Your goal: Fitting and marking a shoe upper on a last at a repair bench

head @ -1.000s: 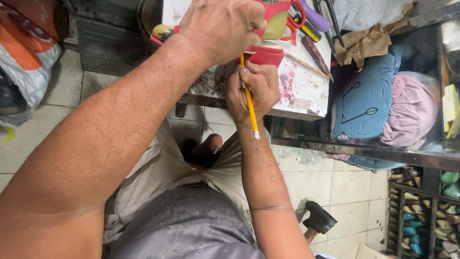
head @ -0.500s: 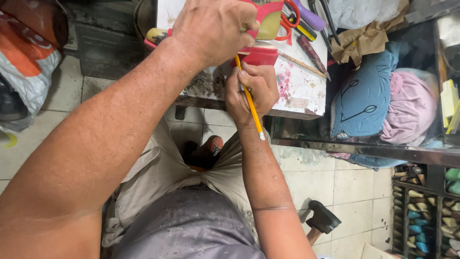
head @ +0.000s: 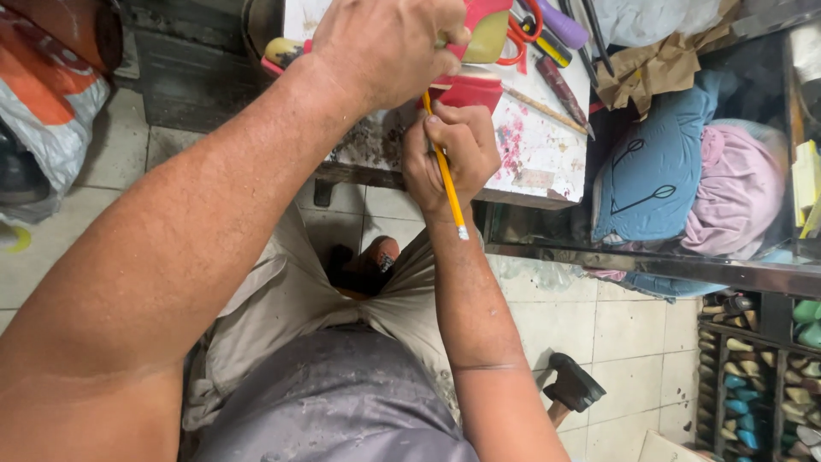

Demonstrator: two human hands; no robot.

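My left hand (head: pixel 385 47) reaches over the workbench and grips a red shoe piece (head: pixel 470 85) with a yellowish inner part. Just below it, my right hand (head: pixel 451 154) holds a yellow pencil (head: pixel 445 167). The pencil's tip points up at the red piece and its eraser end points back toward my wrist. The tip itself is hidden between the two hands.
A paint-stained white workbench (head: pixel 539 154) carries red scissors (head: pixel 522 34), a purple-handled tool (head: pixel 560 21) and brown paper (head: pixel 658 64). Blue and pink cloth bundles (head: pixel 684 188) lie at right. A hammer (head: pixel 573 385) lies on the tiled floor, with shoe racks (head: pixel 761 376) at lower right.
Both hands stayed together on the red piece. The pencil shifted slightly in my right hand, and the view drifted a little.
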